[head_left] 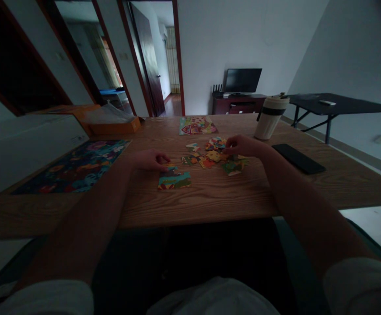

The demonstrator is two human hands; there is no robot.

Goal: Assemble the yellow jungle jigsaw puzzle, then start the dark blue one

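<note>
**Hands:** L hand (pixel 149 160), fingers curled down just above the joined puzzle block (pixel 173 180); may be on a small pc (pixel 169 167), but can't tell if it's held. R hand (pixel 244 146), fingers down on the loose puzzle pcs (pixel 214 155); grip also unclear. Hands well apart, nothing shared.

**Puzzle:** block lies flat on the surface (pixel 216 205), near edge; loose pcs in a scattered heap to its right, some face up.

**Handling notes:** pcs small, close together. Fingertip pinch best, lift straight up, no dragging through heap. Keep block flat, steady w/ other hand if pressing a pc in.

**Nearby:** picture card (pixel 197 126) past the heap; patterned puzzle mat (pixel 75 167) at left, partly under a white board (pixel 29 148); orange box (pixel 114 127) behind; tumbler (pixel 270 117) and phone (pixel 298 159) at right.

**Background:** monitor (pixel 242 81) on dark cabinet (pixel 238 104); black folding table (pixel 341 103) at right; open door (pixel 147 61).
</note>
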